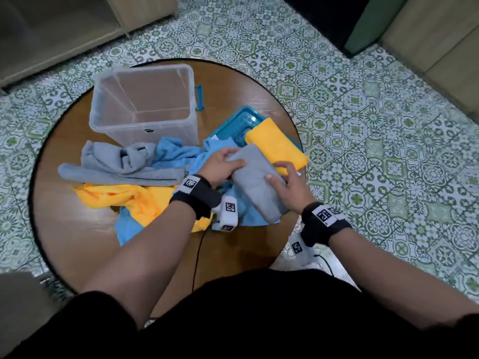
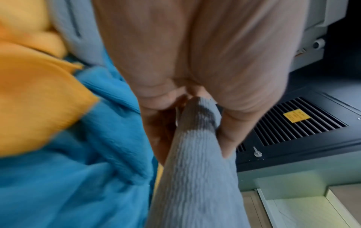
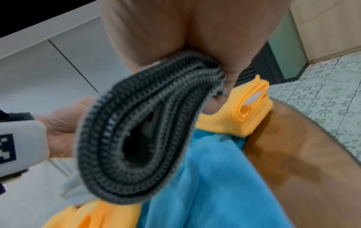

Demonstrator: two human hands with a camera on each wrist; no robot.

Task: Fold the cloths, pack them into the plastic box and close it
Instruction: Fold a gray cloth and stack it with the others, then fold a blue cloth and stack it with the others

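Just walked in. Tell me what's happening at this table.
A person is folding cloths to pack away. Both the left hand and the right hand hold a folded grey cloth above the pile. A folded yellow cloth rests on the blue lid. Unfolded grey, blue and yellow cloths lie on the round table. The clear plastic box stands open, nothing in it yet.

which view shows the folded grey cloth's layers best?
Right wrist: the grey cloth's layered end faces the camera, stacked edges plain. Head shows the whole cloth held by both hands, no layers. Left wrist shows only one ribbed face.
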